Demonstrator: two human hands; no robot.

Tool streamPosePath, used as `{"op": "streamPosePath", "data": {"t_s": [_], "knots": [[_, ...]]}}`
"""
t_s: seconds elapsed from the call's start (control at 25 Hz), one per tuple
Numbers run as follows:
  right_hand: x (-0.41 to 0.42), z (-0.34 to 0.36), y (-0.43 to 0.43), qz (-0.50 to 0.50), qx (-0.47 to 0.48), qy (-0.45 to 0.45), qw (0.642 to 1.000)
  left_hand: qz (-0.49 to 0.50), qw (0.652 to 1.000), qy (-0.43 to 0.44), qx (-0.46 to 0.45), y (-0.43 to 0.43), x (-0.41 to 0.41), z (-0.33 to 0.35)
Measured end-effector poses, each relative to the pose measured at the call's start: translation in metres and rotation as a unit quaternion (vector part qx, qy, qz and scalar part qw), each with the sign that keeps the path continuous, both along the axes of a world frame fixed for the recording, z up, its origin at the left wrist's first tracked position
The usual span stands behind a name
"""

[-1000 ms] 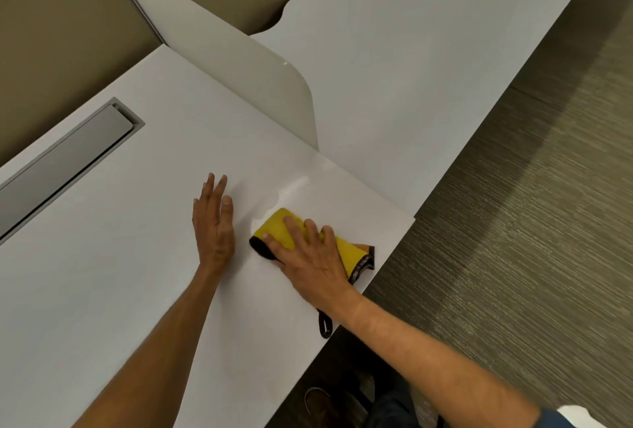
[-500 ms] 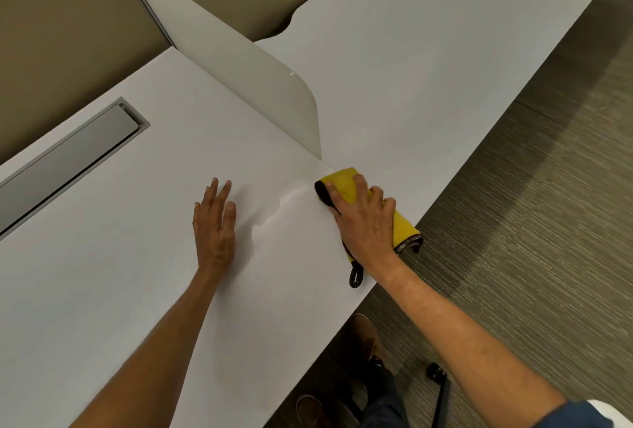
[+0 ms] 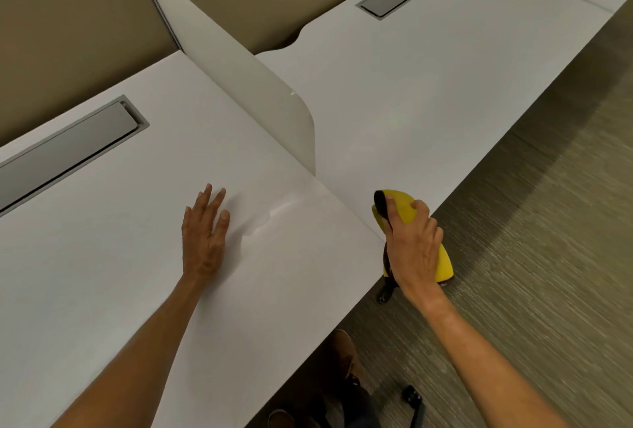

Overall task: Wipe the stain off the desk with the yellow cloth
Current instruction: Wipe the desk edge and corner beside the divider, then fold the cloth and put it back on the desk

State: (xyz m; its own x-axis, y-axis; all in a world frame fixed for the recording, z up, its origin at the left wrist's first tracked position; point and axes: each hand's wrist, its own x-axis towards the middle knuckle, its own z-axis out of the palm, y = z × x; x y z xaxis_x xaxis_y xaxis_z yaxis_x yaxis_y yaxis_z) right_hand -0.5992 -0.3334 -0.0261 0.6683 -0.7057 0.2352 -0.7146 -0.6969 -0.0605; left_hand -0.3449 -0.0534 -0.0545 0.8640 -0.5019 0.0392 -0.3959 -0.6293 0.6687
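**At the desk's front edge, the cloth is in hand but off the mark**

At the right corner of the near desk, the right hand (image 3: 416, 249) is clenched around the folded yellow cloth with its dark trim (image 3: 404, 210), fingers wrapped over the top and thumb tucked along the black edge. The cloth sits at the seam between the two desktops, its lower half overhanging the front edge, and whether its upper end presses on the surface I cannot tell. A dark loop dangles beneath it. Over to the left hand (image 3: 205, 239): released, palm down, fingers spread flat on the smooth white desk (image 3: 102, 273), bracing and holding nothing.

Between the two hands lies a faint pale smear (image 3: 270, 222), just beside the left fingertips and well apart from the cloth. It looks like a wet sheen or residue, so by my reading the wipe isn't finished.

The cloth looks soft, light and limp; it folds over itself and droops where unsupported. A bunched grip like this suits carrying, but a flat palm over the fold's middle should spread pressure better, and the glossy top will probably let it slide easily.

Beyond stand a white curved divider panel (image 3: 257, 95), a grey recessed cable tray lid (image 3: 68, 150), and streaked grey-brown flooring (image 3: 548, 256).
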Motion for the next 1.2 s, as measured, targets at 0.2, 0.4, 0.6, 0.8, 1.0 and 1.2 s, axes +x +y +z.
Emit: {"op": "streamPosePath", "data": {"t_s": [0.2,0.4,0.6,0.8,1.0,1.2], "knots": [[-0.025,0.038,-0.001,0.061,-0.019,-0.085,0.994,-0.001,0.999,0.031,0.026,-0.003,0.000,0.008],[-0.025,0.081,0.023,0.225,0.014,-0.169,0.960,0.038,0.976,0.200,-0.080,-0.042,-0.030,0.077],[0.005,0.109,0.051,0.351,0.028,-0.222,0.909,-0.072,0.961,0.262,-0.060,-0.080,-0.081,0.166],[0.039,0.124,0.065,0.397,0.106,-0.289,0.865,-0.119,0.962,0.234,-0.070,-0.060,-0.092,0.213],[0.069,0.134,0.073,0.378,0.358,-0.259,0.813,-0.098,0.987,0.117,-0.051,-0.041,-0.090,0.237],[0.087,0.128,0.053,0.344,0.491,-0.083,0.796,-0.081,0.996,0.035,-0.029,-0.019,-0.089,0.246]]}}
